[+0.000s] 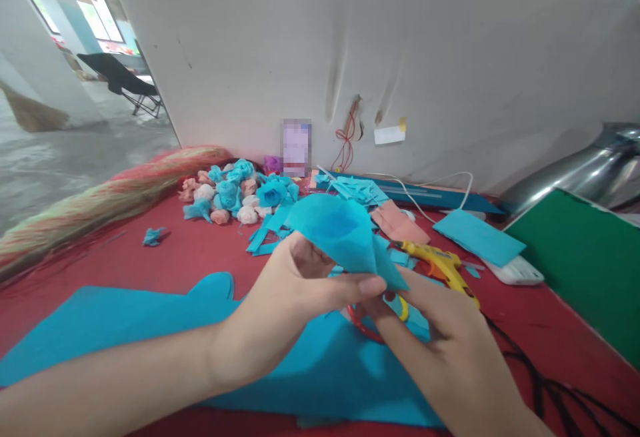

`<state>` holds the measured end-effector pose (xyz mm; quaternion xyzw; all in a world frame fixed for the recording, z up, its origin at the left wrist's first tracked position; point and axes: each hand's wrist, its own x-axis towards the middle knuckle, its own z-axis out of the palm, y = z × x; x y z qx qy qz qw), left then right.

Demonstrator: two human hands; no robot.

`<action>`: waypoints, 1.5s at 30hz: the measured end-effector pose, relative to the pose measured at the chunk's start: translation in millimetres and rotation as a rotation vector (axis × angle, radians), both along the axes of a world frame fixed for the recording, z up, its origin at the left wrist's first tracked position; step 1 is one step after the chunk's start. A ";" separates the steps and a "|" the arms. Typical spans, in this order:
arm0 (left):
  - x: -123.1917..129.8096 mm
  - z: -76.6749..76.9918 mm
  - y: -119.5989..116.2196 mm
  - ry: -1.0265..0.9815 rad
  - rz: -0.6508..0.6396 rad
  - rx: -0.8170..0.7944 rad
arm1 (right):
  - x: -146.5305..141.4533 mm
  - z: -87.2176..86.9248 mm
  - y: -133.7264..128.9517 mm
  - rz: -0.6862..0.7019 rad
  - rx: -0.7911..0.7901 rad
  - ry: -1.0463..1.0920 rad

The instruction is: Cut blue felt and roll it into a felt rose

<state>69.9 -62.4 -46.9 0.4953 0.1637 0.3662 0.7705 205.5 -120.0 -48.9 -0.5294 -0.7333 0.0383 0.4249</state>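
Turquoise crepe-paper petal cup [327, 217], centre of the frame: pinching its folded lower edge with the left hand [295, 293], thumb across the front, and gripping its pointed right corner with the right hand [457, 343]. For a neat base, probably best pinching low, drawing the overlap snug and leaving the rim flaring uncrushed. Avoiding hard tugging, given such tearable-looking paper, and steering clear of the yellow glue gun [449, 261], right of centre.

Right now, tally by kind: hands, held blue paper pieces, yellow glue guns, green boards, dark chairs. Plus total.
Hands: 2 (left hand, right hand)
Held blue paper bundle: 1
Yellow glue gun: 1
Green board: 1
Dark chair: 1
Total: 6
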 end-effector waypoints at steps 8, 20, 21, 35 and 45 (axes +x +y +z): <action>0.0 -5.0 0.1 0.065 0.090 -0.028 | -1.2 -4.2 -1.3 -0.019 0.100 -0.094; -1.1 -7.6 0.9 0.076 0.043 0.006 | -0.7 -10.7 -1.4 -0.087 0.211 -0.204; -0.9 -7.0 0.6 0.073 0.040 -0.005 | -1.1 -10.6 -1.8 -0.098 0.224 -0.220; 0.9 -6.5 -0.1 0.047 0.049 0.009 | -3.7 -8.9 -3.8 -0.129 0.289 -0.340; -0.4 -7.9 0.6 0.102 0.083 -0.048 | 1.3 -8.4 -4.1 -0.036 0.084 -0.210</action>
